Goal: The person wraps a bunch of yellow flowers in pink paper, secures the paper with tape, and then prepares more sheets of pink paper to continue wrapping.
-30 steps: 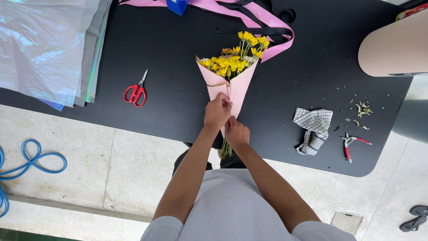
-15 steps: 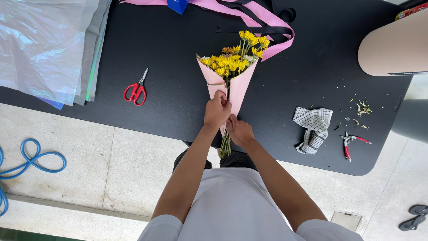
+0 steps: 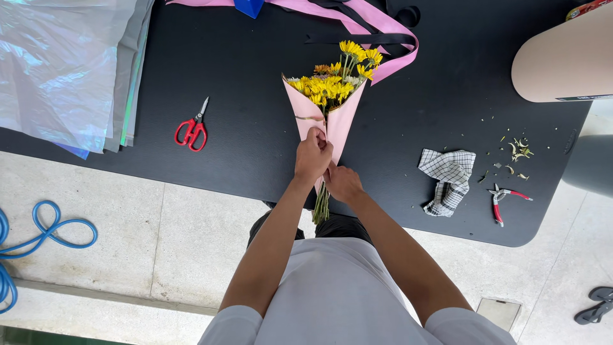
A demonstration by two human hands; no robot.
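While the bouquet lies on the black table with its yellow flowers pointing away from the person, both hands meet at its narrow lower end. The left hand is closed around the pink paper cone where it tapers, fingers curled over the wrap. Just below and touching it, the right hand grips the bottom of the cone, and the green stems hang out past the table edge beneath both hands. A pink ribbon runs behind the flower heads. Red scissors lie well to the left of the hands, near a stack of shiny wrapping sheets. To the right lie a checked cloth, red-handled pliers and some stem trimmings.
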